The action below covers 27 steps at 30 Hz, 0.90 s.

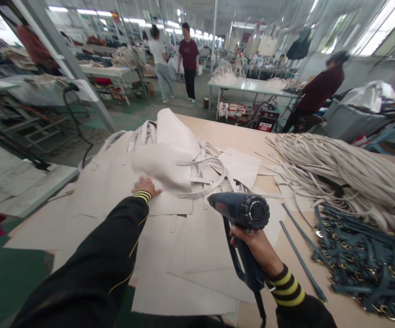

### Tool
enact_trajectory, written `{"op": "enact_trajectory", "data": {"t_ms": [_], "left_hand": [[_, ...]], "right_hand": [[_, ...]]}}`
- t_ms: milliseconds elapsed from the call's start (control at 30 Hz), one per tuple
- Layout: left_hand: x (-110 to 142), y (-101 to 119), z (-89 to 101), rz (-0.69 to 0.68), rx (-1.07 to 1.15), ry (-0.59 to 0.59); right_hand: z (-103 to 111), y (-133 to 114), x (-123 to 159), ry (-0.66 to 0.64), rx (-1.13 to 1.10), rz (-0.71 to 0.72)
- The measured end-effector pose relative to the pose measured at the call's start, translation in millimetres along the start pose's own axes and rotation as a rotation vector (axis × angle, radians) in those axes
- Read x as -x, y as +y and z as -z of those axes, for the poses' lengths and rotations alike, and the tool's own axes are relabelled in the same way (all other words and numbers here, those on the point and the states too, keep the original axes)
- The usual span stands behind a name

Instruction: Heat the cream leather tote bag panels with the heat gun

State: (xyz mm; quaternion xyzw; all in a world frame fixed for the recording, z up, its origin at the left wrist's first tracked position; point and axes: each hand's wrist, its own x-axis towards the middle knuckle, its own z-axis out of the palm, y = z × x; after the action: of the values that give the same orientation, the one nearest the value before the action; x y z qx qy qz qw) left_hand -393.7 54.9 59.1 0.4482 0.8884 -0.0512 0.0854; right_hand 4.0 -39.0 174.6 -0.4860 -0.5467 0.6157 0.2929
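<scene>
My right hand [252, 246] is wrapped round the grip of a dark blue heat gun [240, 209], whose nozzle points left over the table. Flat on a cream bag panel [166, 171] with curved handles lies my left hand [147, 186], its fingers spread. A strap handle [214, 166] loops out on the panel's right side, close to the nozzle. Beneath and around are several stacked cream panels [190, 291], some hanging over the table's left edge. The heat gun's cord runs down out of view at the bottom.
Long cream straps [341, 168] are heaped at the right of the table [214, 130], with dark blue straps with metal buckles [364, 259] in front of them. Several people stand or walk beyond it. A slanted metal post [70, 68] rises at the left.
</scene>
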Motion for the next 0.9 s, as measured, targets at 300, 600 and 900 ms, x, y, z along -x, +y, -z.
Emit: {"op": "enact_trajectory", "data": {"t_ms": [300, 600, 900], "left_hand": [[35.2, 11.4, -15.9, -0.196, 0.018, 0.238], [87.1, 12.4, -51.5, -0.430, 0.021, 0.183], [124.2, 5.5, -50.3, -0.437, 0.154, 0.136]], "right_hand": [[62.3, 7.5, -0.6, 0.388, 0.128, -0.011], [24.0, 24.8, 101.3, -0.256, 0.234, -0.260], [-7.4, 35.0, 110.7, -0.354, 0.144, -0.213]]}}
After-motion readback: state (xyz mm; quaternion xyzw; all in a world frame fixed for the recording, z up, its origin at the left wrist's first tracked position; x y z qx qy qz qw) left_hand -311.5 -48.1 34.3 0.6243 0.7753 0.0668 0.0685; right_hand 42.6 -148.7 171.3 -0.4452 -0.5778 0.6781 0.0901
